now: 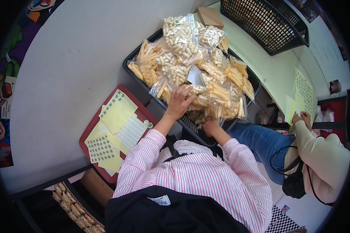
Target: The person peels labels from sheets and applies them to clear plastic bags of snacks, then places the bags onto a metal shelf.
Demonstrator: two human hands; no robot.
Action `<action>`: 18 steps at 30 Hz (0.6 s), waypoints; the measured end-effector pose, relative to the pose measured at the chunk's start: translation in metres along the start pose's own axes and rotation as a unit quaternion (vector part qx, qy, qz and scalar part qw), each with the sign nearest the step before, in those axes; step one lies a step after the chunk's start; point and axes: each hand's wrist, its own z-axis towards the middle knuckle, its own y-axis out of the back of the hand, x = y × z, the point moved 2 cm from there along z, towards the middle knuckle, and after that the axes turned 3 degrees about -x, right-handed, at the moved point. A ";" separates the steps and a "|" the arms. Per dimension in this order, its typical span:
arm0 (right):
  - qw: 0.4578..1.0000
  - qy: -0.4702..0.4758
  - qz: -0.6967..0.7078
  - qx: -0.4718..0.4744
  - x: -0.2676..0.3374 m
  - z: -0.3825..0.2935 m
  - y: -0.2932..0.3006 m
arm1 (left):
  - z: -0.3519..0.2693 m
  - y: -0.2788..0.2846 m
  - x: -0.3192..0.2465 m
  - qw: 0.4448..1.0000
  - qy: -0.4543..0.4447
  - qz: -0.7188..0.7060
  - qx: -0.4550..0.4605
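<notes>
A black plastic basket (252,76) stands before me, heaped with clear bags. Some bags hold pale capsule-shaped pieces (179,40), others orange-yellow stick-shaped pieces (236,75). My left hand (180,100) rests with bent fingers on the bags at the near side of the heap; whether it grips one is unclear. My right hand (211,127) reaches down inside the near edge of the basket, its fingers hidden under the bags. A small white card (195,76) lies among the bags. Left of the basket, a red tray (86,131) holds yellow sticker sheets (119,115).
A co-worker (318,157) at the right handles sticker sheets (303,90) at a pale table (250,58). Another black basket (265,26) and a brown cardboard piece (210,17) are on that table. At lower left, packed brown food (73,208) lies in a dark-framed rack.
</notes>
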 end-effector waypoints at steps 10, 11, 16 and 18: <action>0.998 -0.020 0.022 0.058 -0.008 0.003 0.020 | -0.001 0.002 -0.001 1.000 0.013 -0.001 -0.010; 0.998 -0.024 0.021 0.059 -0.003 0.010 0.018 | -0.002 0.002 -0.001 1.000 0.015 0.001 -0.009; 0.993 -0.067 0.040 0.093 0.034 0.077 -0.034 | -0.009 0.004 0.004 0.999 0.024 0.024 -0.004; 0.989 -0.105 0.085 0.061 0.036 0.119 -0.090 | -0.006 0.005 0.001 0.999 0.015 0.034 -0.007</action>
